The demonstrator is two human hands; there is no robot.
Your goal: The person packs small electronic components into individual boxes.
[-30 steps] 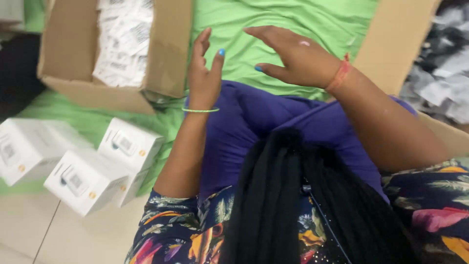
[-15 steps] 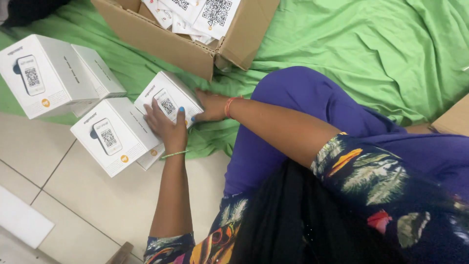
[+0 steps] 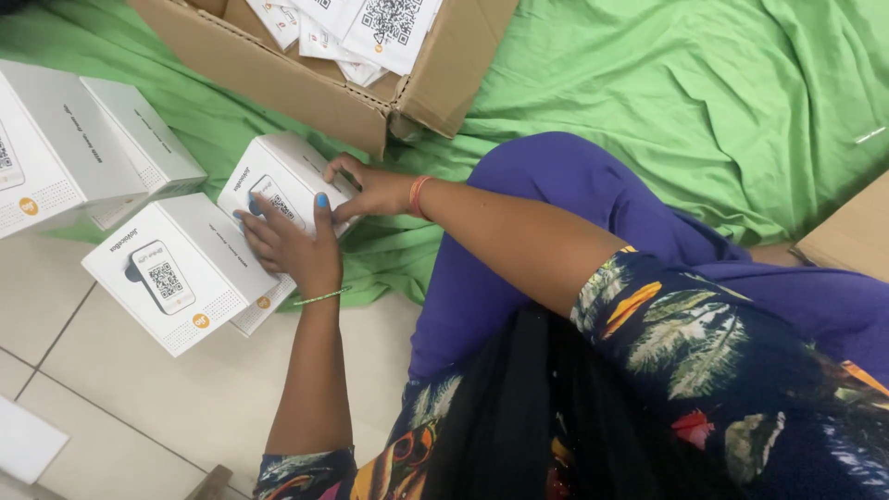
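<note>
Both hands now clasp 1 box (image 3: 278,181): left hand (image 3: 292,243) atop, right hand (image 3: 370,190) behind, fingers curled round it; best lifted level.

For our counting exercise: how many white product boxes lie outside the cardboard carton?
4, maybe more beyond the frame: one under both hands, one just left of it, one behind, and one cut off at the left edge.

The small box (image 3: 289,181) under both hands is white with a dark device picture; its neighbours at nine o'clock are white too, each with an orange dot. The cloth (image 3: 648,102) is bright green, the carton (image 3: 278,79) brown, the floor (image 3: 167,407) pale beige tile. The left hand (image 3: 292,245) wears blue nail polish (and a thin green bangle); the right hand (image 3: 375,190) wears an orange wristband.
</note>
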